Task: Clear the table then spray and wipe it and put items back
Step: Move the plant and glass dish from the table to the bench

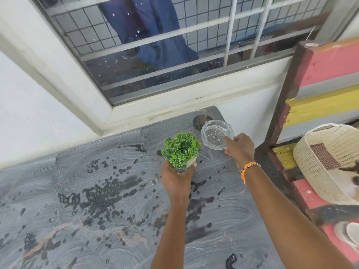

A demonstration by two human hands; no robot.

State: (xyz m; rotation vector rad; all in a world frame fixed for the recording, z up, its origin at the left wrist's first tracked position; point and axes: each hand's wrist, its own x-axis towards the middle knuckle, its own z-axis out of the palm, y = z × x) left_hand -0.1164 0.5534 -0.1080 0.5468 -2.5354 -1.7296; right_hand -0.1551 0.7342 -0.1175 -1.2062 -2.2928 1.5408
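a white plastered wall (23,105) fills the far left, and a grey marbled stone table top (81,226) runs out from its foot, covered with swirled wipe streaks and dark beaded wet patches. above it, a window with a white frame and a metal grille (155,45) shows blue cloth hanging behind the glass. near the middle of the table, the left hand (175,178) is curled around the pale base of a small potted plant with dense green leaves (181,149), holding it upright with fingers wrapped under and around the pot; whether the pot touches the table cannot be told. just to the right of the plant, toward the table's far right corner, a clear round glass dish with a scalloped rim (216,133) is pinched at its near edge by the right hand (240,147), thumb over the rim and fingers below it; the dish sits tilted slightly and seems to be at or just above the surface. a round dark spot (198,122) lies on the table behind the dish. the right wrist wears an orange string bracelet with beads (249,166). further right stands a wooden pallet-style bench painted in pink, yellow and grey stripes (330,74), and on it rests a cream woven basket with a brown patch (326,158). at the bottom right edge, part of a white dish (349,235) shows on the bench.
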